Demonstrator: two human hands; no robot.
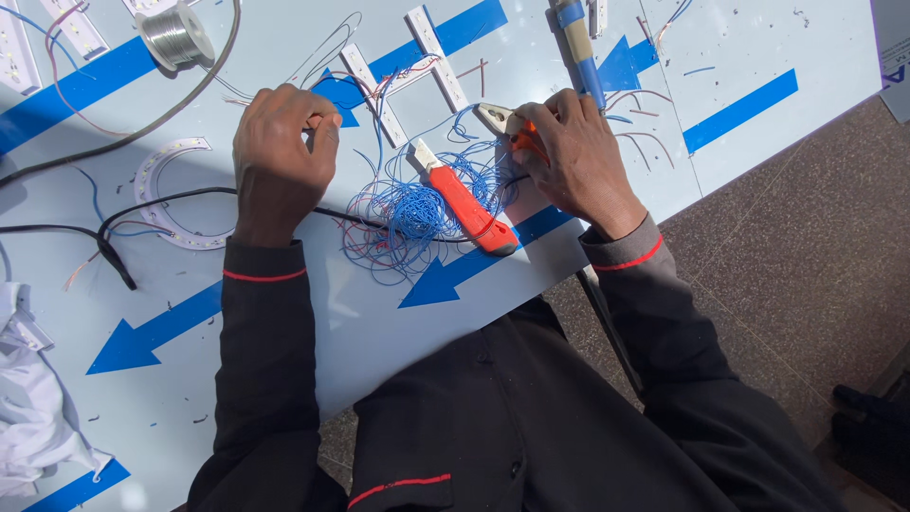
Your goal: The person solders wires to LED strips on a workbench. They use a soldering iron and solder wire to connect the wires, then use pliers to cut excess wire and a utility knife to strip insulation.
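Curled into a loose fist, the left hand [280, 156] rests on the pale table [360, 322] with its fingertips pinched together near a thin wire; whether the wire is truly caught between them cannot be told. To its left lie a curved white LED strip [156, 190] and a black cable [114, 223], and a spool of solder wire [175, 35] sits farther up. Just right of that hand, a tangle of blue wire [417, 209] spreads across the table, with an orange utility knife [464, 204] lying on top of it. Above the tangle lie two straight white LED strips [374, 95]. Farther right, the right hand [573, 156] is closed around orange-handled cutters [502, 123], whose pale tip points left toward the strips.
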